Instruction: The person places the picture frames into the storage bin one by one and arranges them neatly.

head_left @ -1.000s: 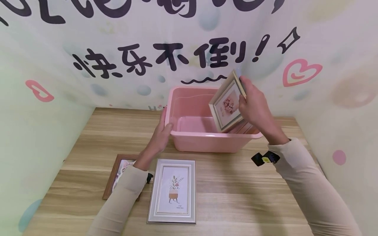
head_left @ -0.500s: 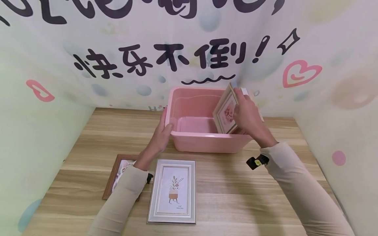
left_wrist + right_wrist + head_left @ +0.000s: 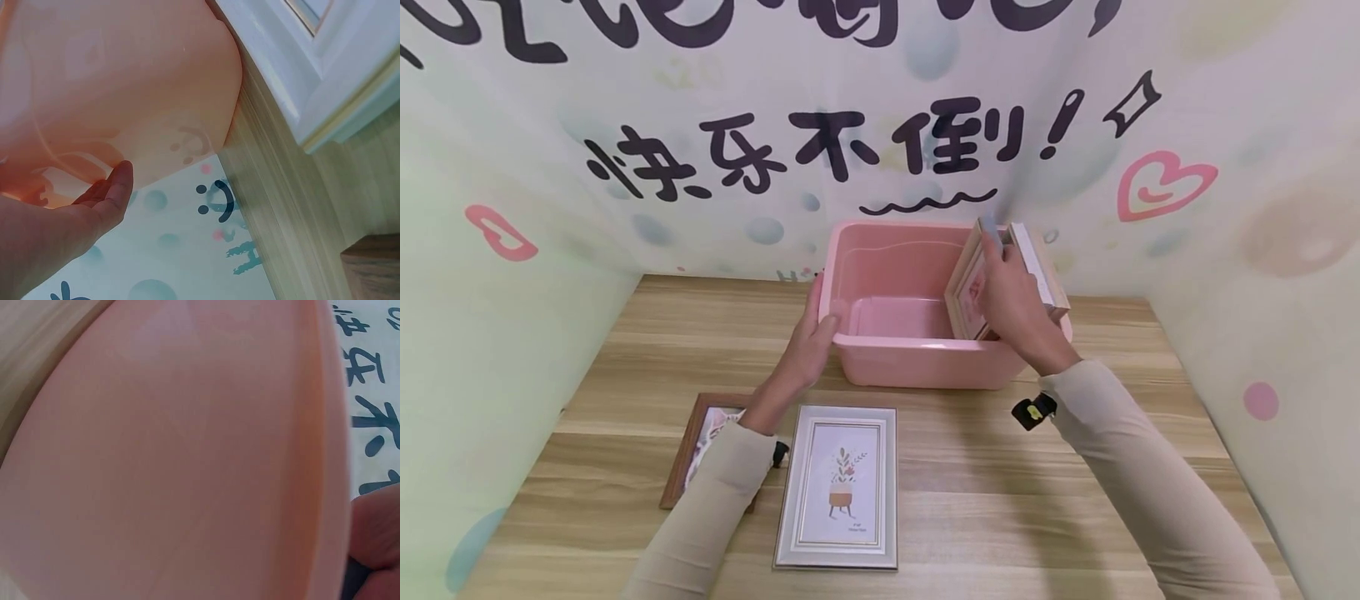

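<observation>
A pink plastic basin point(image 3: 925, 367) stands on the table against the back wall. My left hand point(image 3: 807, 346) holds its left rim, thumb over the edge and fingers along the outside; these fingers point(image 3: 120, 187) also show in the left wrist view. Inside the basin's right half, a light-framed picture frame point(image 3: 964, 298) with a pink flower print stands on edge, tilted. My right hand point(image 3: 1017, 300) grips its upper part. Right behind it lean other frames point(image 3: 1037, 265), partly hidden by the hand. In the right wrist view the basin's wall hides most of this hand.
In front of the basin lies a white picture frame point(image 3: 842, 483) with a potted-plant print. A brown wooden frame point(image 3: 695, 446) lies left of it, partly under my left forearm. A printed cloth wall point(image 3: 715, 225) rises close behind the basin.
My right hand has lowered the flower-print frame into the basin, bringing it more upright beside the other frames. The left hand keeps its hold on the rim.
</observation>
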The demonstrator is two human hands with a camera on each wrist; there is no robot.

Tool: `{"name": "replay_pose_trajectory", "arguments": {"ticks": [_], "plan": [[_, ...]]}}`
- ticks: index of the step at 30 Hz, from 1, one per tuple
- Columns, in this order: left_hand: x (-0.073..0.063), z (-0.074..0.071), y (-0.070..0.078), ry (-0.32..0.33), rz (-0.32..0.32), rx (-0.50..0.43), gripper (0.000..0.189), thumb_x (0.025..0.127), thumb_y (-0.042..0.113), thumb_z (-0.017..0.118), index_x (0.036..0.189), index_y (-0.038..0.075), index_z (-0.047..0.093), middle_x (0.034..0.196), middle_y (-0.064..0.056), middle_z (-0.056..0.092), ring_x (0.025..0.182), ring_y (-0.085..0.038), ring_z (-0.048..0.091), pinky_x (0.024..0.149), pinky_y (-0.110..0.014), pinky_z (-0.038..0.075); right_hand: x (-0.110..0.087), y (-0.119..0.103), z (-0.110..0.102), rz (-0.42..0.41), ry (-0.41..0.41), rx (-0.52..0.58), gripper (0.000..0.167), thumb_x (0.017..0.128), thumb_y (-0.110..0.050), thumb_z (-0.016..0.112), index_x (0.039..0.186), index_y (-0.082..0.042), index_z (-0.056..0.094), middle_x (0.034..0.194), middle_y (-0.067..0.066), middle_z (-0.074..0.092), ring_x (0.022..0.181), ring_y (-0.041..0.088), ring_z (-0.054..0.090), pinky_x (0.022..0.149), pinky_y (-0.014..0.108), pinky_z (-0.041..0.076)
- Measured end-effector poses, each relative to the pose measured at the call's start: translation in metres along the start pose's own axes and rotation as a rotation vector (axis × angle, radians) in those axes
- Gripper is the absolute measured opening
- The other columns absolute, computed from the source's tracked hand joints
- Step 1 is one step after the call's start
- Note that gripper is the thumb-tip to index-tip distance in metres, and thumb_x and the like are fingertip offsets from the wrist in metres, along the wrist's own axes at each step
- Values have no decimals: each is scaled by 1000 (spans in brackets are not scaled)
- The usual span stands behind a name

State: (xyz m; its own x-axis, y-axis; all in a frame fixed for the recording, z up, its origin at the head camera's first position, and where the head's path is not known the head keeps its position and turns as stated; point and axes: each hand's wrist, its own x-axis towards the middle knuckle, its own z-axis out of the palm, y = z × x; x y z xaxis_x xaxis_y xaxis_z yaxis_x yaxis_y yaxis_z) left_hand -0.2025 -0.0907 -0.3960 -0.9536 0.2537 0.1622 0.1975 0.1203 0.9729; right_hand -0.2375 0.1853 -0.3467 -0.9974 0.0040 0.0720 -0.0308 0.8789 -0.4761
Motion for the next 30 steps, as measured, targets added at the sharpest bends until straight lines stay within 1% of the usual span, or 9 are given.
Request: {"name": "replay_pose_trajectory", "arguments": {"ticks": [2, 3, 7, 10, 13, 15, 17, 24, 30], "plan": [[3, 0, -10, 5, 4, 1, 66, 102, 7, 33, 161, 15, 4, 164, -16, 17, 140, -33, 34, 112, -57, 33, 2, 2, 5, -32, 15, -59, 59, 101, -6, 43, 154, -9, 19, 132, 33, 41, 91, 43, 58, 67, 51, 56], [5, 0, -16, 7, 9, -1, 66, 102, 8, 33, 161, 18, 4, 164, -15, 17, 140, -32, 34, 112, -57, 33, 3, 3, 7, -81, 42, -133, 64, 96, 2, 46, 153, -7, 20, 134, 36, 39, 94, 45, 58, 72, 55, 56], [10, 1, -34, 22, 25, 6, 67, 102, 12, 33, 161, 27, 4, 165, -8, 18, 140, -29, 35, 111, -57, 34, 5, 3, 11, -99, 74, -238, 63, 95, -1, 51, 151, -1, 23, 137, 38, 36, 110, 50, 55, 89, 60, 51], [10, 1, -35, 31, 24, 12, 67, 102, 13, 34, 161, 28, 5, 165, -6, 18, 140, -28, 36, 110, -57, 35, 5, 2, 12, -125, 83, -357, 63, 95, -4, 53, 151, 4, 24, 145, 38, 31, 131, 53, 40, 105, 61, 40], [10, 1, -35, 32, 23, 9, 67, 102, 16, 34, 161, 28, 4, 165, -6, 17, 141, -27, 34, 111, -57, 34, 4, 1, 15, -170, 89, -470, 63, 96, -4, 51, 151, 9, 23, 152, 38, 24, 143, 53, 20, 115, 59, 26], [10, 1, -34, 30, 23, 4, 67, 102, 17, 34, 161, 28, 4, 165, -5, 16, 142, -26, 33, 112, -56, 33, 3, 1, 16, -196, 93, -527, 61, 98, -5, 47, 150, 12, 23, 155, 37, 21, 146, 52, 13, 116, 59, 20], [11, 1, -34, 25, 24, -2, 67, 102, 18, 34, 161, 27, 3, 165, -4, 16, 142, -25, 33, 112, -55, 34, 2, 1, 15, -197, 98, -539, 58, 99, -4, 43, 150, 14, 23, 155, 37, 21, 146, 51, 11, 117, 59, 18], [10, -1, -32, 20, -20, 5, 67, 103, 19, 34, 161, 28, 1, 166, -6, 13, 141, -29, 34, 112, -55, 33, 2, 4, 11, -173, 84, -595, 60, 100, -11, 42, 149, 16, 22, 155, 36, 22, 147, 49, 15, 118, 60, 17], [2, -1, -7, -1, -29, 9, 67, 102, 12, 33, 161, 14, 1, 165, -16, 13, 141, -34, 34, 112, -56, 33, 1, 7, 6, -132, 32, -625, 64, 101, -17, 43, 150, 17, 19, 155, 38, 19, 146, 51, 12, 118, 62, 14]]}}
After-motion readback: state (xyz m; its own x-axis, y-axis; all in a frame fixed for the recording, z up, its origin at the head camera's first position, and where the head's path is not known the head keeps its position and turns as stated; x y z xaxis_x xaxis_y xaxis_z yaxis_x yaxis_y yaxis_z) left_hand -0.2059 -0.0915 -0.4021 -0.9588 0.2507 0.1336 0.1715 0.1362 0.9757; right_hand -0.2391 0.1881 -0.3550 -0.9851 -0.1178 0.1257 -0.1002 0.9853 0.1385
